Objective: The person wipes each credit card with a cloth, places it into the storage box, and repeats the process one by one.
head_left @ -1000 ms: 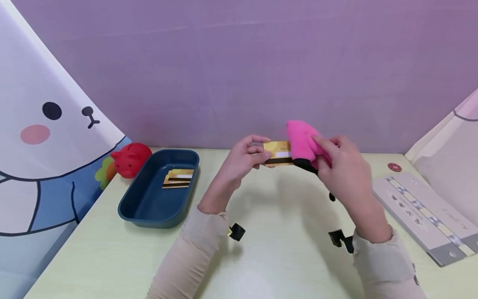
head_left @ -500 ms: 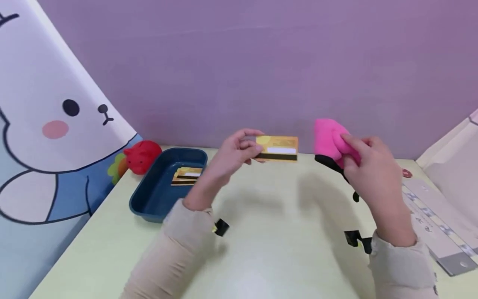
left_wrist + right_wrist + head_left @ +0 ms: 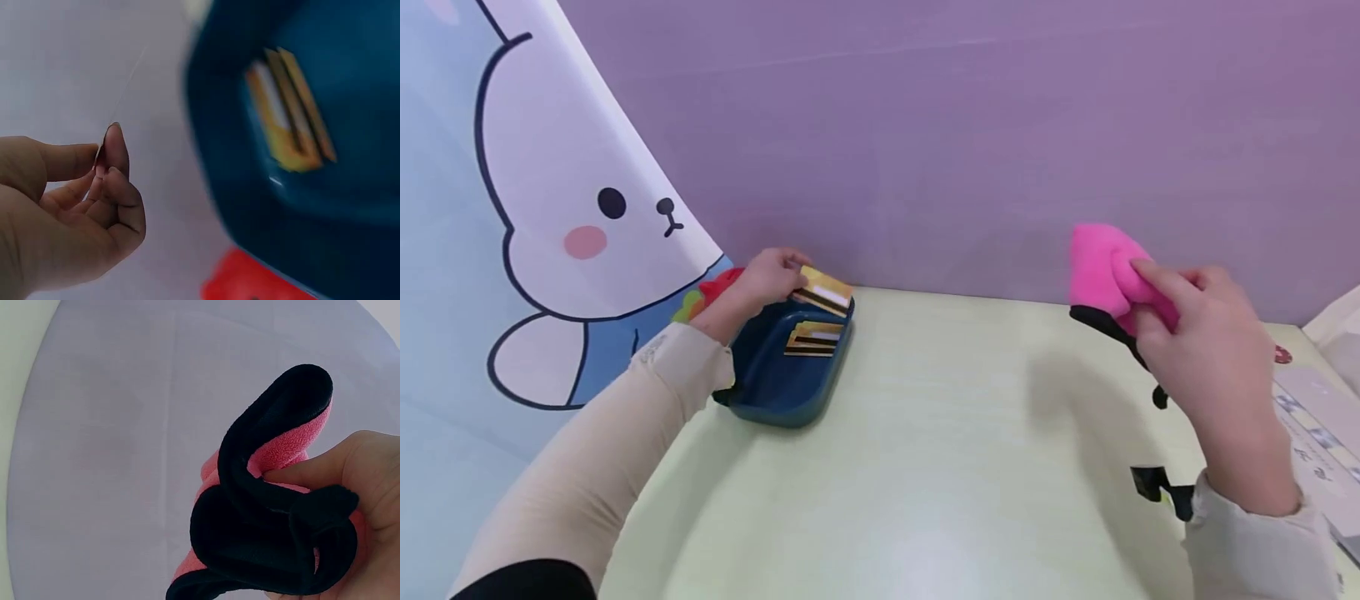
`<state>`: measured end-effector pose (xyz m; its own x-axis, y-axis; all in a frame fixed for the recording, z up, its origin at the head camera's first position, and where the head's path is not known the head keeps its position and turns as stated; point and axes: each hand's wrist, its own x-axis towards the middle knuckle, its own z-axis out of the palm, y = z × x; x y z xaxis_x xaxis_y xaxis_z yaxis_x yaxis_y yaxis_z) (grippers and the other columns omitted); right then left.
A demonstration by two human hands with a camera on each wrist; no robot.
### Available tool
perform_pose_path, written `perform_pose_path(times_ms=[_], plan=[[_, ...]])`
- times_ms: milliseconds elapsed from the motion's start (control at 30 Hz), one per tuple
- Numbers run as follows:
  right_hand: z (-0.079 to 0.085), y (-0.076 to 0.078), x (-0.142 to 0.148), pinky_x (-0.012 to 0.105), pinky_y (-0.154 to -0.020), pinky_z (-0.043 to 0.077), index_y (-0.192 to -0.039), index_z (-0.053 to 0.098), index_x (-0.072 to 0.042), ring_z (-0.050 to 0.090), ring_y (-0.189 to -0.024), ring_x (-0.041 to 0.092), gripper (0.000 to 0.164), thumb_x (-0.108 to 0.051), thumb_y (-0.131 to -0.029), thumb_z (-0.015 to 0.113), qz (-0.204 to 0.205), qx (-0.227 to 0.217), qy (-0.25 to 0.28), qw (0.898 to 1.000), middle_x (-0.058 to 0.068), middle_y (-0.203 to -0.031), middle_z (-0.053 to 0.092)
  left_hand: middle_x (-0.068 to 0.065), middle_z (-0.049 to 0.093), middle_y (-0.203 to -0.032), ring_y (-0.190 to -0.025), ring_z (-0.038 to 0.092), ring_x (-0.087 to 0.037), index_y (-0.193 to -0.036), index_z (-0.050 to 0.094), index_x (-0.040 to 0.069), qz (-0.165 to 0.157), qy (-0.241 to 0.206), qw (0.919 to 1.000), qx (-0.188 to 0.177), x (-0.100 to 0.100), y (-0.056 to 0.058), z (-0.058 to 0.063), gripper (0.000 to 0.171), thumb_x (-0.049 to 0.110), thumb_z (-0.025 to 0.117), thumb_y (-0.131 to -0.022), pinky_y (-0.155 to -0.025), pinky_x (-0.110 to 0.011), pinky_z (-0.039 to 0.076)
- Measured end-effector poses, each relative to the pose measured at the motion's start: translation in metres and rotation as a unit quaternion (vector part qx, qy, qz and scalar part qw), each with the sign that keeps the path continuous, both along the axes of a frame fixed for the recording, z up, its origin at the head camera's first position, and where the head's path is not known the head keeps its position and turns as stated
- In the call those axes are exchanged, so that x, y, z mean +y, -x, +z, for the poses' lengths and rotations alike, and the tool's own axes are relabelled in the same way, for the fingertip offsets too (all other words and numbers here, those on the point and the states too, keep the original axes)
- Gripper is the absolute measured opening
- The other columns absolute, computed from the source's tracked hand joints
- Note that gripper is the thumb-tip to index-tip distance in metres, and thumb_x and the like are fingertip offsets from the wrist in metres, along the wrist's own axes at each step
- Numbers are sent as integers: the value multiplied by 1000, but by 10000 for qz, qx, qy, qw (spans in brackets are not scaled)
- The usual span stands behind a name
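Observation:
Between thumb and fingers my left hand [image 3: 775, 275] pinches a gold card [image 3: 823, 292] with a black stripe, held over the far end of the blue tray [image 3: 782, 408]. In the left wrist view that card shows nearly edge-on. Several similar gold cards [image 3: 812, 340] lie overlapping inside the tray. Off to the right, my right hand [image 3: 1217, 350] grips a folded pink fleece cloth piece [image 3: 1105, 271] with black trim, raised above the table. The right wrist view shows its black-edged folds [image 3: 275, 544] bunched against the palm.
A red piggy bank [image 3: 256, 281] stands beside the tray, mostly behind the left wrist in the head view. At the right lie a grey-white box [image 3: 1315, 433] and a red round chip [image 3: 1282, 355]. A purple curtain [image 3: 925, 150] rises behind the table [image 3: 925, 467].
The card came out of the pink fleece piece, and my left hand carried it left to above the tray. My right hand moved slightly right in view, still holding the pink piece.

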<state>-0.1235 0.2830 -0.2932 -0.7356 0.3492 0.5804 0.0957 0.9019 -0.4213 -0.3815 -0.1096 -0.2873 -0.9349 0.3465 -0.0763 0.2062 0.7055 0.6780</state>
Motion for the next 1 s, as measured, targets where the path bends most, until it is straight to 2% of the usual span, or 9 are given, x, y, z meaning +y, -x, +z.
perform_pose_path(times_ms=[200,300,433,600,700,800,867,933,1000], plan=[[0,-6,-6,60,-67,35,-132,66,-13,53,-101,43,42,-11,-92,56,-41,403,0,9992,26,-110,58,-27,56,-127,-80,69,-25,-137,50,-6,14,901,9956,-265,-7,20,-23,41,2,48,-96,-61,-24,52],[0,-7,-8,60,-65,34,-131,67,-12,53,-99,43,42,-10,-91,56,-51,522,-30,9986,27,-108,58,-26,54,-128,-80,69,-25,-138,47,-6,30,1076,9925,-578,-8,26,-31,42,2,46,-97,-73,-35,57],[0,-8,-10,59,-64,34,-130,67,-12,53,-98,43,41,-10,-91,56,-55,562,-44,9984,26,-107,59,-25,53,-129,-78,68,-20,-141,44,-5,56,1178,9882,-973,-8,31,-39,43,3,44,-98,-89,-46,56],[1,-10,-12,59,-62,34,-129,68,-12,54,-97,42,41,-10,-90,57,-18,623,-81,9980,26,-105,60,-23,56,-127,-74,67,-18,-143,43,-3,23,1504,9829,-1059,-5,31,-44,47,4,44,-97,-78,-38,57],[1,-13,-13,58,-63,35,-129,69,-12,54,-97,41,41,-9,-90,57,1,608,-106,9981,26,-105,60,-21,60,-119,-72,67,-18,-133,51,-3,34,1782,9777,-1107,-4,30,-47,39,6,46,-96,-72,-35,58],[1,-15,-13,60,-63,35,-131,67,-14,53,-98,42,42,-10,-90,57,-27,360,-62,9993,26,-108,59,-17,62,-106,-73,68,-20,-114,59,-1,159,1910,9749,-1132,-3,29,-49,23,10,48,-96,-75,-37,60],[3,-17,-12,60,-65,36,-134,65,-15,52,-100,42,44,-11,-91,56,-35,19,-44,10000,26,-111,58,-16,62,-101,-76,69,-23,-106,58,0,231,1946,9744,-1100,-4,27,-50,19,14,49,-97,-79,-39,60],[4,-17,-11,60,-66,36,-136,63,-16,51,-102,43,45,-12,-92,56,-4,-367,-63,9993,26,-114,57,-16,62,-101,-80,68,-26,-109,58,0,227,1957,9752,-1010,-8,26,-50,22,18,50,-99,-83,-41,60],[3,-15,-10,59,-68,37,-138,61,-15,51,-103,45,46,-13,-92,58,133,-706,-127,9973,26,-116,56,-17,62,-106,-85,68,-29,-121,56,-1,155,1939,9770,-874,-16,22,-50,31,21,52,-100,-83,-42,59]])
